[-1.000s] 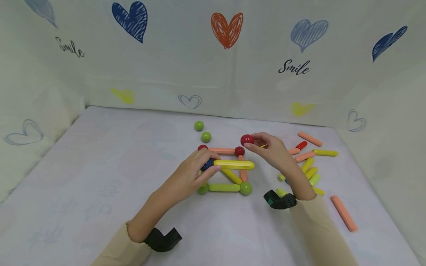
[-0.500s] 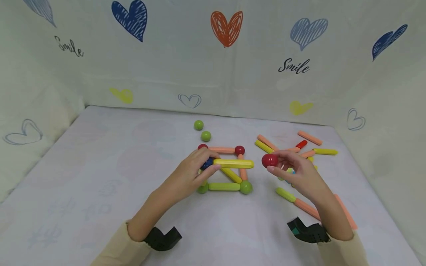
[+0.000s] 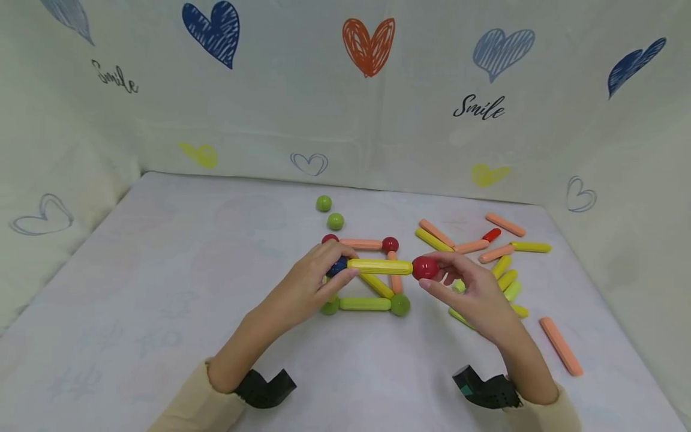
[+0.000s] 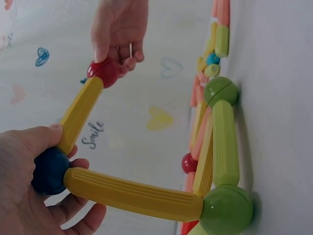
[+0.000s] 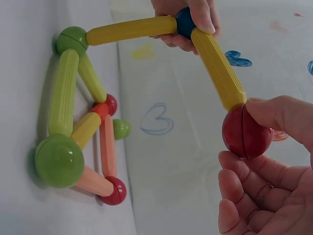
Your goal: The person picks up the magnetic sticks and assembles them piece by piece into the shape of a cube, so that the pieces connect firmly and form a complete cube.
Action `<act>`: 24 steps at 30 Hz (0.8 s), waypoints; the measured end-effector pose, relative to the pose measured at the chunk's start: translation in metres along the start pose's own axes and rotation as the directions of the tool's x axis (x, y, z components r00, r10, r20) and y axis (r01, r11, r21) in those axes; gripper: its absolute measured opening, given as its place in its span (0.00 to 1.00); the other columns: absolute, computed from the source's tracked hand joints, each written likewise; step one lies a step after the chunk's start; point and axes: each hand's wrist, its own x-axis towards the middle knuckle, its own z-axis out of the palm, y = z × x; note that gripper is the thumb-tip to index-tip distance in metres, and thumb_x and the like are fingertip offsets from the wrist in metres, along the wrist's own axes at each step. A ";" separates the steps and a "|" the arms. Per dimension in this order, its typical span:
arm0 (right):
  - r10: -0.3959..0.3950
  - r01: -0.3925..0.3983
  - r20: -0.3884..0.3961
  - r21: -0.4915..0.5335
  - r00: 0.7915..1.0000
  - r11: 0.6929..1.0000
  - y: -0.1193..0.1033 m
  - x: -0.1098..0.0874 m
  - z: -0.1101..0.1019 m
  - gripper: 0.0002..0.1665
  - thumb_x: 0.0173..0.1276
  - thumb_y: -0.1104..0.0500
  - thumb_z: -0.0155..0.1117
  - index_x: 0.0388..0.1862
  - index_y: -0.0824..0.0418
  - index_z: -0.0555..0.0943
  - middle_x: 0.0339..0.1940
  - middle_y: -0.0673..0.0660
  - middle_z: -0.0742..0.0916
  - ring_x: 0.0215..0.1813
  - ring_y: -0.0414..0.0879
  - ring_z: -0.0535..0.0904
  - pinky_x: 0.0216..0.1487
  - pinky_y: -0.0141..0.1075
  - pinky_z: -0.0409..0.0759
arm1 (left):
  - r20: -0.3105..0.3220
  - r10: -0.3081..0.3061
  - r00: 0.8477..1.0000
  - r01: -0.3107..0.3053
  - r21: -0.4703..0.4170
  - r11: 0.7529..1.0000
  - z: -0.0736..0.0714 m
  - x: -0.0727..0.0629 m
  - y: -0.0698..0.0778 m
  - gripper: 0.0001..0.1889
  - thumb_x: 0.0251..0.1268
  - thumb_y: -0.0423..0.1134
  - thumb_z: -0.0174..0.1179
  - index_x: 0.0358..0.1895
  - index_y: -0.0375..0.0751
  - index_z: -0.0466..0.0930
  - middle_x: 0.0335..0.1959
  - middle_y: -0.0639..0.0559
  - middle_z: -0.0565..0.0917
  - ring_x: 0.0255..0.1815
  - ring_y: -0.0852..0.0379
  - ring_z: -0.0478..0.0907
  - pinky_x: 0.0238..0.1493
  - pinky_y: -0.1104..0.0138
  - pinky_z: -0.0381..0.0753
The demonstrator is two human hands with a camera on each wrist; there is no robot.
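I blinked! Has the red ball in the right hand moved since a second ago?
Yes: in the head view, the held red ball is lower and farther right from the orange heart, now touching the yellow stick.

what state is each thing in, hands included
left hand, gripping the blue ball
right hand, pinching a red ball
blue ball, raised, joining two yellow sticks
red ball, touching one yellow stick's end
lower frame, lying on the table
two far green balls, loose
right-side sticks, lying scattered
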 end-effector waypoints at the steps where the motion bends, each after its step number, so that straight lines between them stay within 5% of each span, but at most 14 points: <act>1: -0.013 0.013 -0.006 -0.006 1.000 1.000 0.000 0.000 0.001 0.22 0.61 0.56 0.66 0.54 0.58 0.76 0.39 0.52 0.81 0.41 0.43 0.72 0.36 0.28 0.75 | 0.001 -0.004 1.000 0.004 -0.001 1.000 0.000 0.000 0.000 0.14 0.67 0.47 0.54 0.51 0.47 0.71 0.41 0.56 0.73 0.41 0.60 0.67 0.37 0.70 0.75; 15: -0.031 0.029 -0.020 -0.089 0.999 0.996 0.020 -0.004 -0.023 0.23 0.63 0.57 0.64 0.57 0.56 0.75 0.42 0.52 0.82 0.40 0.33 0.73 0.39 0.22 0.74 | -0.009 -0.023 1.000 0.023 -0.042 0.999 0.002 -0.001 -0.002 0.12 0.67 0.46 0.54 0.50 0.48 0.72 0.38 0.57 0.72 0.39 0.61 0.67 0.35 0.71 0.74; 20: 0.045 -0.057 -0.082 -0.158 0.996 0.986 0.042 -0.005 -0.047 0.21 0.66 0.54 0.60 0.57 0.57 0.74 0.43 0.52 0.80 0.42 0.28 0.70 0.39 0.17 0.70 | -0.013 -0.018 1.000 0.017 -0.045 0.999 0.002 0.000 -0.002 0.12 0.67 0.45 0.54 0.50 0.48 0.72 0.37 0.58 0.72 0.39 0.61 0.67 0.36 0.71 0.74; 24: 0.128 -0.135 -0.050 -0.214 0.991 0.967 0.062 -0.005 -0.064 0.21 0.68 0.49 0.57 0.56 0.58 0.74 0.46 0.55 0.81 0.41 0.25 0.68 0.38 0.18 0.69 | -0.010 -0.013 1.000 0.012 -0.047 0.999 0.000 0.000 -0.001 0.12 0.67 0.45 0.54 0.50 0.47 0.72 0.38 0.56 0.73 0.39 0.61 0.67 0.36 0.71 0.74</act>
